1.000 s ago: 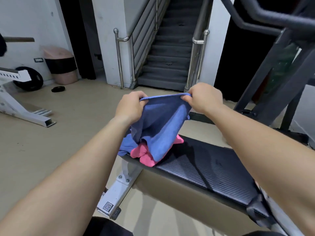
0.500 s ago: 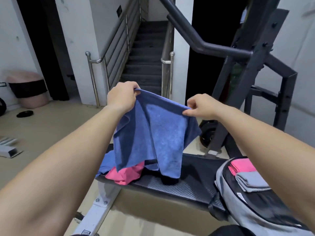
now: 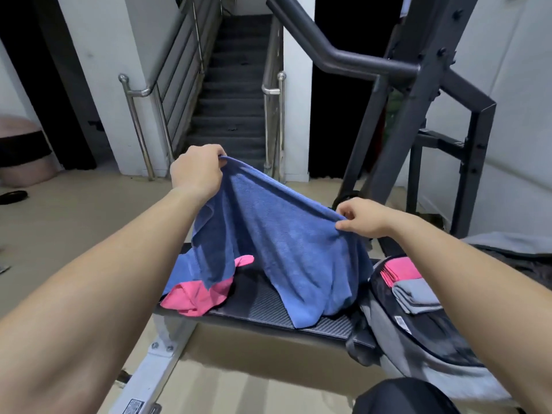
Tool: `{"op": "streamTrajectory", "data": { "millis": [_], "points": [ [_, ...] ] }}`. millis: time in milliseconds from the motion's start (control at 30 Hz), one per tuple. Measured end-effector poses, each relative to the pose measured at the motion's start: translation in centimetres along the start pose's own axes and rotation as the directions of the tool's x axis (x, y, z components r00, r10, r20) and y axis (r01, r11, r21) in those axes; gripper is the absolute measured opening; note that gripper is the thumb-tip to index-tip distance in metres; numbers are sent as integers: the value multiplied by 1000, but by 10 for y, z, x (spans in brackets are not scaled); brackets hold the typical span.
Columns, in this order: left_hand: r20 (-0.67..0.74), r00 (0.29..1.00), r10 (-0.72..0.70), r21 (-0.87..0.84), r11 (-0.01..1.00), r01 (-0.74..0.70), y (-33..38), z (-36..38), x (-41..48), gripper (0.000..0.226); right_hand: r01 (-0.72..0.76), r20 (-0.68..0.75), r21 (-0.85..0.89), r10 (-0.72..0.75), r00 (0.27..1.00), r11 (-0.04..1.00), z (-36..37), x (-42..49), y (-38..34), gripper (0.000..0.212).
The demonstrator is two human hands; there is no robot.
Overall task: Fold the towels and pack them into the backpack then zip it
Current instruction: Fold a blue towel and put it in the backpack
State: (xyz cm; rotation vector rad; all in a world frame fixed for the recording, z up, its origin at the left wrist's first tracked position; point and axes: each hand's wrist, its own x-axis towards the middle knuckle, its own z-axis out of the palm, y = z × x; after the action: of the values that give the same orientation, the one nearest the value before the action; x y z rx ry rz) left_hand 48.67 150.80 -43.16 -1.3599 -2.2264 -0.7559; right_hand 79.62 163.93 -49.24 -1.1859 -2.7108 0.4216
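I hold a blue towel (image 3: 283,249) stretched over the black bench pad (image 3: 263,306). My left hand (image 3: 197,171) grips one top corner, raised higher. My right hand (image 3: 361,216) pinches the other top corner, lower and to the right. The towel's bottom edge drapes onto the pad. A pink towel (image 3: 194,297) lies crumpled at the pad's left end, partly under another blue towel (image 3: 179,273). A grey backpack (image 3: 418,348) lies open on the right end of the bench, with a folded pink towel (image 3: 400,271) and a folded grey towel (image 3: 415,297) inside.
A dark metal rack frame (image 3: 418,94) rises behind the bench on the right. Stairs with steel handrails (image 3: 140,127) stand straight ahead. A pink bin (image 3: 21,153) and a black weight plate (image 3: 12,197) are at the far left on the beige floor. The bench's white leg (image 3: 155,372) runs toward me.
My view turned right, bringing the backpack into sight. My hands lifted the blue towel off the pile and spread it wider, and my right hand dropped lower than my left.
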Motion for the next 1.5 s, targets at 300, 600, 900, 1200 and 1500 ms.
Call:
{"op": "streamTrajectory", "data": {
  "millis": [300,600,900,1200,1500],
  "points": [
    [223,969,102,-279,959,-37,10,41,-22,18,-36,-259,35,44,965,999,-9,15,-15,42],
    [320,897,306,-642,766,-32,48,78,-63,15,216,-236,201,-166,958,956,7,27,-70,28],
    [291,940,179,-546,837,10,20,74,-43,8,-24,-7,392,29,1000,920,31,17,-26,10],
    [215,977,0,-473,875,104,11,72,-28,7,50,-108,395,-8,994,917,28,16,-26,26],
    [242,967,-72,-350,924,157,7,82,-31,8,-124,47,339,115,992,933,37,3,10,18]
  ]
}}
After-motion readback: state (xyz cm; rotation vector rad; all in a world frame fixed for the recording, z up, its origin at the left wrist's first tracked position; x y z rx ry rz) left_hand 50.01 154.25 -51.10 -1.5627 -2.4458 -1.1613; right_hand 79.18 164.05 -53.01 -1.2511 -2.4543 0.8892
